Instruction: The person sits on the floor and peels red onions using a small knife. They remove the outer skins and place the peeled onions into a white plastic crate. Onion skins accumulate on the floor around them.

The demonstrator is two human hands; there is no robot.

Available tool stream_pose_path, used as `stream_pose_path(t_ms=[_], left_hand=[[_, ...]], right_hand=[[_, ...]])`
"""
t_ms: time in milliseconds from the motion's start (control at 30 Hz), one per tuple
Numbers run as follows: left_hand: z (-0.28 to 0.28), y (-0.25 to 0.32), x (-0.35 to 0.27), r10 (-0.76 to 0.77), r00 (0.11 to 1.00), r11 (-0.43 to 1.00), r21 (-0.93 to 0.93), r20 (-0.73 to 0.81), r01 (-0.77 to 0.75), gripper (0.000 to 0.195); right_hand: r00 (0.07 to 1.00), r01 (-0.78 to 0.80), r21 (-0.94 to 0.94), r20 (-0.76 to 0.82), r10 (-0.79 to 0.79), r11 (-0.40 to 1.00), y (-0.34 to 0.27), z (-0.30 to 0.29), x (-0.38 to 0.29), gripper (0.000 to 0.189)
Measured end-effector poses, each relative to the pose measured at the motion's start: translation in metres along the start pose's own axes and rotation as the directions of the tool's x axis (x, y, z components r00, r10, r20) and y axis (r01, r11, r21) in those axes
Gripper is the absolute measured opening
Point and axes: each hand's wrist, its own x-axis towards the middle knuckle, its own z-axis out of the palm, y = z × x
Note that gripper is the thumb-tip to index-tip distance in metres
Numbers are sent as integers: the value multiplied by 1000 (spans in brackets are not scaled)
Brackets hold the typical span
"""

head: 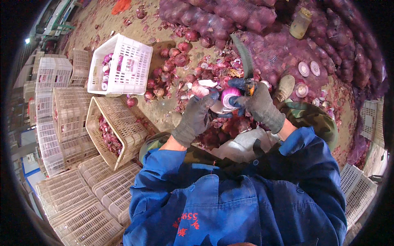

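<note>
Between my two gloved hands is a partly peeled red onion [230, 94], its purple flesh and pale layers showing. My left hand [197, 115] grips it from the left, its fingertips on loose outer layers. In my right hand [261, 103] is a curved knife [244, 57], its grey blade pointing away from me and its handle mostly hidden by the fingers. The dark-tipped fingers of that hand also touch the onion's right side. Just beyond my hands lies a heap of onion skins and red onions [212, 72]. More onions [237, 123] lie below my hands.
A white plastic crate [135, 66] holding peeled onions stands at the left, beside a beige crate [123, 123] with onion skins. Stacked crates [50, 113] rise farther left. Mesh sacks of onions [215, 18] lie ahead and right, with a jar [300, 24] and cut onion slices [303, 69] on them.
</note>
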Motion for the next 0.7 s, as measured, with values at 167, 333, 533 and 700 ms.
stream_pose_path(t_ms=[167, 333, 533, 700], left_hand=[[-1, -4, -6, 25, 998, 940, 340, -65, -2, 34], [-6, 4, -3, 3, 1000, 729, 685, 22, -17, 21], [-5, 15, -2, -35, 987, -100, 982, 156, -158, 71], [-1, 12, 6, 216, 961, 162, 965, 171, -208, 105]], right_hand=[[994, 37, 561, -109, 29, 827, 13, -9, 12, 33], [981, -94, 693, -59, 186, 715, 20, -16, 18, 24], [983, -153, 710, 37, 180, 687, 0, -19, 12, 39], [976, -187, 675, 43, 216, 713, 1, -10, 6, 39]])
